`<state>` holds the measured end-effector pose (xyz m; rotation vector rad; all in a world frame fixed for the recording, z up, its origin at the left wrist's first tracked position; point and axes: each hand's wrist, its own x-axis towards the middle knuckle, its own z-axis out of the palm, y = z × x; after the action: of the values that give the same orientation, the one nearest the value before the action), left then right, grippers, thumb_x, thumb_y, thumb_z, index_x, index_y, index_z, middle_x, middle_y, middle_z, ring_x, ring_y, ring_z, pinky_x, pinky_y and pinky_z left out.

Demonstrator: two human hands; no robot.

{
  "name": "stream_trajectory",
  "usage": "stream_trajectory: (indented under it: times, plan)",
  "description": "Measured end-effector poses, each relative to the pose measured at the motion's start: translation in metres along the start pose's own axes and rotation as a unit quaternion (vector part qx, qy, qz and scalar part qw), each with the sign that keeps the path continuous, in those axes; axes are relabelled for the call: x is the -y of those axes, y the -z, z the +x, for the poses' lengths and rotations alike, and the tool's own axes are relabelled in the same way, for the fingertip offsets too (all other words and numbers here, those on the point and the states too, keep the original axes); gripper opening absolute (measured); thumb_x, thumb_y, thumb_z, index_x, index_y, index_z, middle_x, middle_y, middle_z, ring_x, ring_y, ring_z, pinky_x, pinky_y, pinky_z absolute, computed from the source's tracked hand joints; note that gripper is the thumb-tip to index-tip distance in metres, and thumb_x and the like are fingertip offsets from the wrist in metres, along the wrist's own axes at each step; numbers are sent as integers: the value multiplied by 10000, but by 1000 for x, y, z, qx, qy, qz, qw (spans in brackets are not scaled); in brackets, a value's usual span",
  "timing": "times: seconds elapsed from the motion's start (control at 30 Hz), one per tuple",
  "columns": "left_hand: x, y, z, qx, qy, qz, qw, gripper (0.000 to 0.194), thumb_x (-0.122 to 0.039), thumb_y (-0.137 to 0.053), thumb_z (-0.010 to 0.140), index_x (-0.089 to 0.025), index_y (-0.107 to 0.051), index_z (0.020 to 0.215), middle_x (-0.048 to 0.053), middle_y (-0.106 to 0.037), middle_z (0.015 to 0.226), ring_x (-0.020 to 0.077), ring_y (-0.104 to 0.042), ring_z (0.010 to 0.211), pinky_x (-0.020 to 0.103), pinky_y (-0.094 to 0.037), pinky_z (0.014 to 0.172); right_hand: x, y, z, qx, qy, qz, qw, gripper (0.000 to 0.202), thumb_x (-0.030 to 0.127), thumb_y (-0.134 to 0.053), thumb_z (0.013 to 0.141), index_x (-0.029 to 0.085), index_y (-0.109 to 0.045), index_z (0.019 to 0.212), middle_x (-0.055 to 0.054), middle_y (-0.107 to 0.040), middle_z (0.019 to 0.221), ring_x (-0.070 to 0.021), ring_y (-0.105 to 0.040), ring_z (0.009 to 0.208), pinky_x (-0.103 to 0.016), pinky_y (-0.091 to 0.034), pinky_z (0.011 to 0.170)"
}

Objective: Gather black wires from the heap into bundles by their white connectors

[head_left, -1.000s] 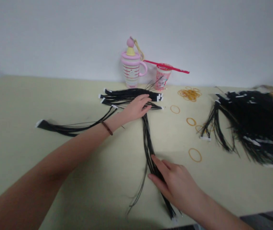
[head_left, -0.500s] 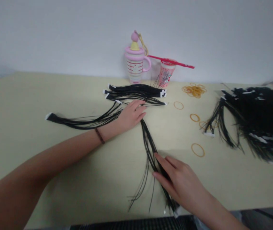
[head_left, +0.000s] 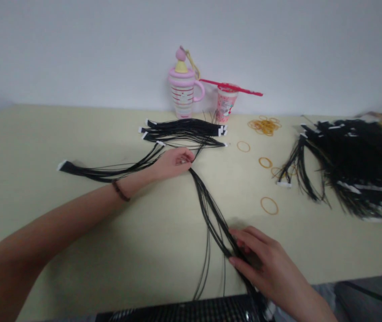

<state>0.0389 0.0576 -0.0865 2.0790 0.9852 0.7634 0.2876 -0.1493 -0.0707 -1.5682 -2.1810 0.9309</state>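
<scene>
A long bundle of thin black wires [head_left: 210, 203] runs from mid-table down to the front edge. Its upper end is pinched in the fingers of my left hand [head_left: 174, 162]. Lower down, my right hand [head_left: 266, 257] curls round the same bundle near the table's front edge, with a white connector end just below it. Left of my left hand, another black wire bundle [head_left: 102, 173] with white ends lies partly under my wrist. Several bundles with white connectors [head_left: 184, 129] lie side by side behind my left hand.
A pink striped mug [head_left: 182, 94] and a pink cup [head_left: 226, 102] with a red stick across it stand by the wall. Rubber bands [head_left: 265, 126] lie to their right, some loose nearer. A big pile of black wires [head_left: 365, 161] covers the right side.
My left hand has closed from lying flat to a pinch on the wires. My right hand has moved slightly right and down, and the bundle's lower end now hangs over the front edge.
</scene>
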Motion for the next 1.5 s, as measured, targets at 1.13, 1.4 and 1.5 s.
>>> stream_trajectory:
  times: [1.13, 1.4, 1.5]
  plan:
    - [-258, 31, 5, -173, -174, -35, 969, 281, -370, -633, 715, -180, -589, 918, -30, -629, 688, 169, -667, 726, 241, -521, 547, 97, 94, 31, -296, 278, 322, 855, 106, 224, -628, 777, 193, -621, 878, 25, -669, 685, -96, -623, 605, -233, -522, 591]
    - [-234, 38, -18, -236, -167, -26, 957, 228, -379, -611, 751, -153, -593, 734, 12, -594, 665, 105, -597, 640, 201, -487, 532, 93, 92, 37, -314, 264, 342, 845, 118, 220, -638, 765, 178, -637, 875, 7, -676, 696, -94, -613, 589, -232, -508, 567]
    - [-226, 34, -27, -121, -123, -39, 984, 260, -380, -561, 782, -150, -609, 671, 22, -598, 632, 99, -568, 585, 201, -457, 492, 93, 88, 42, -314, 266, 346, 843, 129, 208, -653, 750, 173, -651, 874, -2, -682, 733, -100, -624, 638, -238, -513, 603]
